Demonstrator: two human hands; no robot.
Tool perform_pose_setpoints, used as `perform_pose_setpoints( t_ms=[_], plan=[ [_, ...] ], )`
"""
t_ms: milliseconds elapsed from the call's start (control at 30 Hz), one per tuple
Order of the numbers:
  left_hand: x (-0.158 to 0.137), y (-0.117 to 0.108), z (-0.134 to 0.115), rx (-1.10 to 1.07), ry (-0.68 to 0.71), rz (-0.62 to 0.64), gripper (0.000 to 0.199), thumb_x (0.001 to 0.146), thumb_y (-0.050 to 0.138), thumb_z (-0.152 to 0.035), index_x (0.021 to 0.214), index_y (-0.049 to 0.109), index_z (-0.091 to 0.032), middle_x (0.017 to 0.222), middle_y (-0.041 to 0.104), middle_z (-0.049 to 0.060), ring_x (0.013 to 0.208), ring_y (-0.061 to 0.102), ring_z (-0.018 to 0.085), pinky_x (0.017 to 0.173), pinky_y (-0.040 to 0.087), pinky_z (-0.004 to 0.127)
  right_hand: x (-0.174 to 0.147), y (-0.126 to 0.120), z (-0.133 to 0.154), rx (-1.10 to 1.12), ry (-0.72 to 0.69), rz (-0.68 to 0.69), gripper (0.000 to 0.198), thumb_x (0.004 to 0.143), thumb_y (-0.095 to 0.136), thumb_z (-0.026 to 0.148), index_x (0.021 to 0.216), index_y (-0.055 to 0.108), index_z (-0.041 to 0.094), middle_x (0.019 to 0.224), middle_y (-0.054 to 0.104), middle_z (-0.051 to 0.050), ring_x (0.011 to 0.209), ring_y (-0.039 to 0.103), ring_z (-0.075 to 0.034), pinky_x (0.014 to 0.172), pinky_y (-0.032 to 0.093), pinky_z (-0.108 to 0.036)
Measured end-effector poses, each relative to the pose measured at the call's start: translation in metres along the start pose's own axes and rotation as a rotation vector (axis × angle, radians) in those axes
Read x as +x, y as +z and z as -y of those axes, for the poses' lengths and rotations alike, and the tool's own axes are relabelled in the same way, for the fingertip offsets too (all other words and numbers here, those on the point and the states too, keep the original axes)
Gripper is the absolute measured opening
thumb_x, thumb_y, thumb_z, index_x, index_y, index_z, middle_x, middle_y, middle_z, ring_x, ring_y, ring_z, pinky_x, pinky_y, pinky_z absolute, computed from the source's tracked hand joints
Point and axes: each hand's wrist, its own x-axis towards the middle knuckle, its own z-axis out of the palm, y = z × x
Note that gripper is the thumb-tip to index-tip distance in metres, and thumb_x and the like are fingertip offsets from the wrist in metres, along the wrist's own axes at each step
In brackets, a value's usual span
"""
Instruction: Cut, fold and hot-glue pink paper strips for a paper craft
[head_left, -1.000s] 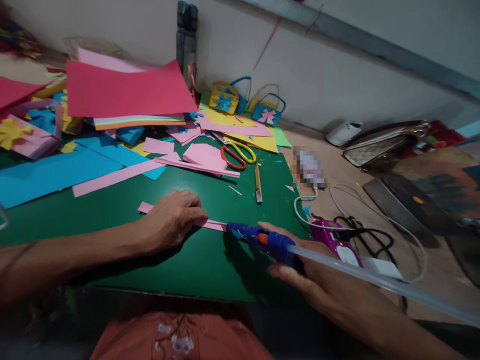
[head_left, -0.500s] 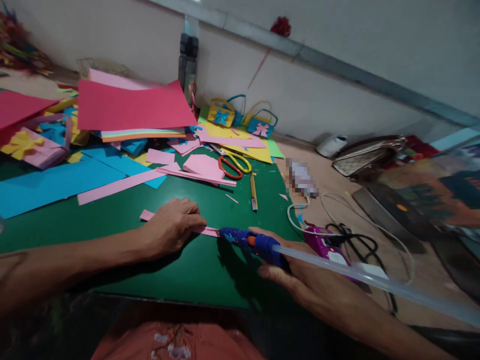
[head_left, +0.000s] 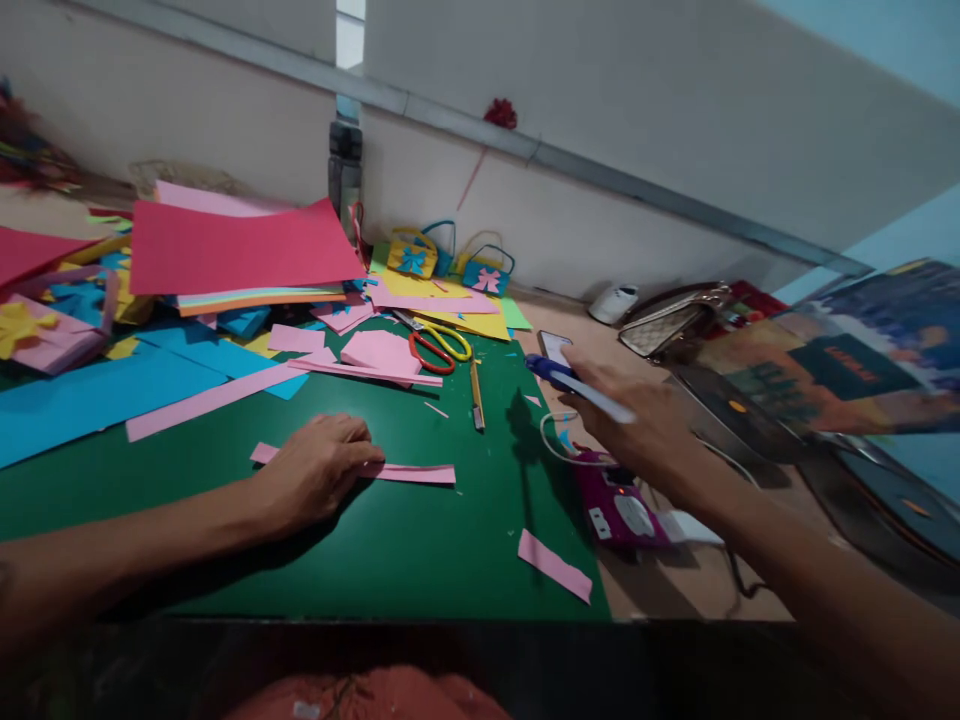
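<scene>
A narrow pink strip [head_left: 416,473] lies flat on the green surface [head_left: 420,560], an end showing on either side of the left hand [head_left: 319,470], whose fingers press closed over it. To the right, the right hand [head_left: 630,405] is wrapped around a blue glue gun [head_left: 551,372], raised above the surface. Nearer the front edge rests a short pink piece [head_left: 555,567]; beyond the strip lie a yellow cutter [head_left: 477,390] and red-and-yellow scissors [head_left: 459,345]

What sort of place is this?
Probably a papercraft workspace: coloured paper stacked on the table, scissors, and little paper bags with bows. Whether it's a home or a workshop, I can't tell.
</scene>
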Motion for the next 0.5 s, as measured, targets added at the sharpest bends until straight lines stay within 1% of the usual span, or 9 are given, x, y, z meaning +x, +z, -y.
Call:
perform_pose_setpoints(
  t_ms=[33, 100, 200, 300, 400, 500],
  plan=[
    [-0.001, 0.000, 0.001, 0.023, -0.002, 0.003, 0.031, 0.093, 0.034, -0.017, 0.094, 0.065, -0.021, 0.083, 0.059, 0.005, 0.075, 0.051, 0.018, 0.067, 0.033, 0.031, 0.011, 0.006, 0.000, -0.058, 0.002, 0.002, 0.046, 0.092, 0.034, 0.022, 0.137, 0.039, 0.018, 0.094, 0.067, -0.016, 0.086, 0.062, -0.028, 0.069, 0.040, -0.034],
    [-0.002, -0.001, 0.003, 0.062, -0.006, -0.009, 0.031, 0.093, 0.033, -0.017, 0.095, 0.064, -0.021, 0.083, 0.060, 0.005, 0.074, 0.051, 0.018, 0.068, 0.033, 0.032, 0.028, 0.018, 0.003, -0.215, -0.026, -0.005, 0.047, 0.091, 0.030, 0.014, 0.138, 0.039, 0.017, 0.093, 0.066, -0.016, 0.085, 0.061, -0.028, 0.071, 0.038, -0.036],
    [-0.004, -0.002, 0.007, 0.075, -0.006, -0.029, 0.031, 0.093, 0.033, -0.016, 0.095, 0.064, -0.020, 0.083, 0.060, 0.005, 0.073, 0.050, 0.017, 0.069, 0.033, 0.033, 0.044, 0.036, 0.011, -0.327, -0.070, -0.007, 0.051, 0.088, 0.031, 0.008, 0.139, 0.036, 0.014, 0.098, 0.063, -0.018, 0.089, 0.059, -0.029, 0.077, 0.037, -0.040],
    [-0.005, -0.002, 0.009, 0.063, 0.009, -0.029, 0.030, 0.093, 0.034, -0.014, 0.094, 0.064, -0.019, 0.082, 0.059, 0.005, 0.073, 0.050, 0.018, 0.068, 0.032, 0.033, 0.050, 0.050, 0.017, -0.393, -0.114, 0.000, 0.052, 0.088, 0.028, 0.008, 0.140, 0.033, 0.014, 0.103, 0.060, -0.018, 0.093, 0.056, -0.030, 0.083, 0.034, -0.045],
    [-0.006, -0.003, 0.010, 0.049, 0.041, -0.032, 0.030, 0.093, 0.034, -0.013, 0.093, 0.063, -0.019, 0.080, 0.058, 0.005, 0.072, 0.050, 0.018, 0.067, 0.030, 0.033, 0.051, 0.061, 0.018, -0.428, -0.167, 0.023, 0.053, 0.089, 0.023, 0.006, 0.140, 0.033, 0.016, 0.102, 0.060, -0.017, 0.092, 0.055, -0.028, 0.085, 0.032, -0.047],
    [-0.006, -0.005, 0.012, 0.038, 0.075, -0.052, 0.029, 0.093, 0.035, -0.012, 0.091, 0.063, -0.019, 0.078, 0.057, 0.004, 0.071, 0.049, 0.018, 0.066, 0.029, 0.032, 0.051, 0.064, 0.015, -0.440, -0.224, 0.065, 0.053, 0.087, 0.027, 0.004, 0.138, 0.036, 0.014, 0.102, 0.060, -0.016, 0.093, 0.054, -0.028, 0.086, 0.032, -0.047]
  ],
)
